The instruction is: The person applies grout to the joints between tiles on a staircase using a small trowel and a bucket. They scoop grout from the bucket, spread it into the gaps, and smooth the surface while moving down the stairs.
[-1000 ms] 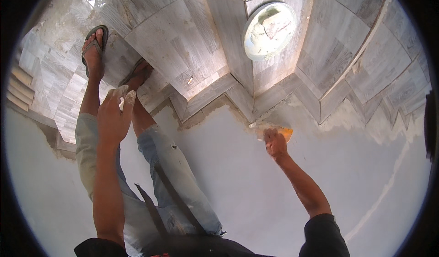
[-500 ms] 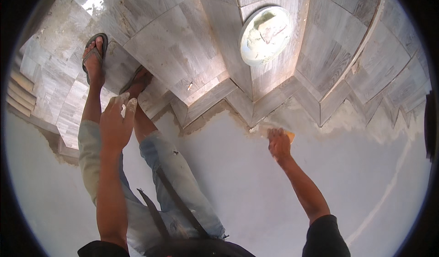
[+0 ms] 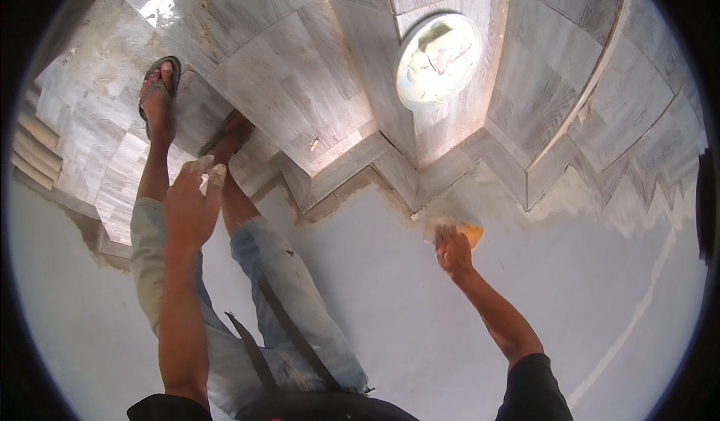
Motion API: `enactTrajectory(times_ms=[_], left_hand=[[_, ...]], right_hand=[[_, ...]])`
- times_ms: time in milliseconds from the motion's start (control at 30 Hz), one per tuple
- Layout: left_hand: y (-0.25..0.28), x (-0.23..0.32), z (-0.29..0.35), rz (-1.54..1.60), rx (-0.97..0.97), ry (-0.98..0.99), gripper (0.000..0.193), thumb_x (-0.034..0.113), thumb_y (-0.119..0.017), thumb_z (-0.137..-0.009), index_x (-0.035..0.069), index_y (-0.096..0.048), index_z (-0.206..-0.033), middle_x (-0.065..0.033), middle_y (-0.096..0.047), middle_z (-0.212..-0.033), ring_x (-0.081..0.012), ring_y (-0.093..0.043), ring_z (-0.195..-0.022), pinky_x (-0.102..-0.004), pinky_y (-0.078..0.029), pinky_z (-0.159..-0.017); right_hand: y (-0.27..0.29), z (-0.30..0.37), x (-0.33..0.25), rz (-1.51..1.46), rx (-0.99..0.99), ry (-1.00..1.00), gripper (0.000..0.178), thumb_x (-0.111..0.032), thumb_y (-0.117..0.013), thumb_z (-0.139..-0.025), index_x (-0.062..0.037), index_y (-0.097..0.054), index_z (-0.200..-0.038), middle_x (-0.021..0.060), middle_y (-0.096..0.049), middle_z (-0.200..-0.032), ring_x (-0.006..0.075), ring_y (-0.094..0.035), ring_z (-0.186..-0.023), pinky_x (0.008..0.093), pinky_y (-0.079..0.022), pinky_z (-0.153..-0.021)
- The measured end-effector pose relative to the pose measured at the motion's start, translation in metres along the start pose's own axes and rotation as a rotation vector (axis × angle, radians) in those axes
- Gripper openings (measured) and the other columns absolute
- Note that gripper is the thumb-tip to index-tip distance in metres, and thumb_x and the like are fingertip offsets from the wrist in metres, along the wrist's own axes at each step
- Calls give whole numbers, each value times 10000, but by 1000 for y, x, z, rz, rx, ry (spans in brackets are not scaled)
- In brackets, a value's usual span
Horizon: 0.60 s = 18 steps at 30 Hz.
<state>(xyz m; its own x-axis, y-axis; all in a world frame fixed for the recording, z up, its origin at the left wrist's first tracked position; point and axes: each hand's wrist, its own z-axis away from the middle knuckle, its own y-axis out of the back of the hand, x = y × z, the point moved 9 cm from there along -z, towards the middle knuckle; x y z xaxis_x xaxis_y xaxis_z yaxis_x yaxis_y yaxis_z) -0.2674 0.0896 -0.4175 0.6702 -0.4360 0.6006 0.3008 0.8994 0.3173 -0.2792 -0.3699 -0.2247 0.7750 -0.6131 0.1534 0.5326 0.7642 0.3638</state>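
My right hand (image 3: 454, 252) is closed around a yellow putty spreader (image 3: 472, 236), pressed to the pale grey wall (image 3: 420, 308) just below the stepped tile edging. Smeared filler (image 3: 442, 222) shows at the spreader's edge. My left hand (image 3: 192, 207) hangs over my lower leg, touching no tool. Its thumb and fingers are curved but apart, with whitish paste on their tips. A round white tub lid or shallow bowl (image 3: 438, 61), holding pale paste, rests on a stair tread above my right hand.
Wood-look tiled steps (image 3: 285, 83) run across, with zigzag skirting tiles (image 3: 457, 151) along the wall. My sandalled feet (image 3: 158, 91) stand on the tiles at upper left. Stacked curved edges (image 3: 36, 151) sit at far left. A dark object (image 3: 705, 207) is at the right rim.
My right hand has slid slightly down and left along the wall with the spreader, more of whose yellow blade now shows. My left hand has barely moved.
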Motion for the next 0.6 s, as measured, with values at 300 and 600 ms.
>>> enactTrajectory(times_ms=[300, 600], left_hand=[[1, 1, 0, -34, 4, 0, 382, 277, -521, -920, -50, -598, -1101, -209, -623, -1042, -354, -606, -957, -394, -470, -841], [2, -4, -1, -19, 2, 23, 379, 273, -525, -916, -48, -597, -1103, -210, -622, -1062, -362, -608, -970, -399, -476, -841]], right_hand=[[-1, -5, -11, -45, 3, 54, 366, -162, -559, -718, 24, -599, -1031, 127, -599, -937, 322, -564, -977, 417, -495, -668], [-14, -20, 8, -98, -71, 14, 381, -99, -580, -709, -67, -627, -1086, 84, -637, -1073, 314, -558, -992, 440, -451, -792]])
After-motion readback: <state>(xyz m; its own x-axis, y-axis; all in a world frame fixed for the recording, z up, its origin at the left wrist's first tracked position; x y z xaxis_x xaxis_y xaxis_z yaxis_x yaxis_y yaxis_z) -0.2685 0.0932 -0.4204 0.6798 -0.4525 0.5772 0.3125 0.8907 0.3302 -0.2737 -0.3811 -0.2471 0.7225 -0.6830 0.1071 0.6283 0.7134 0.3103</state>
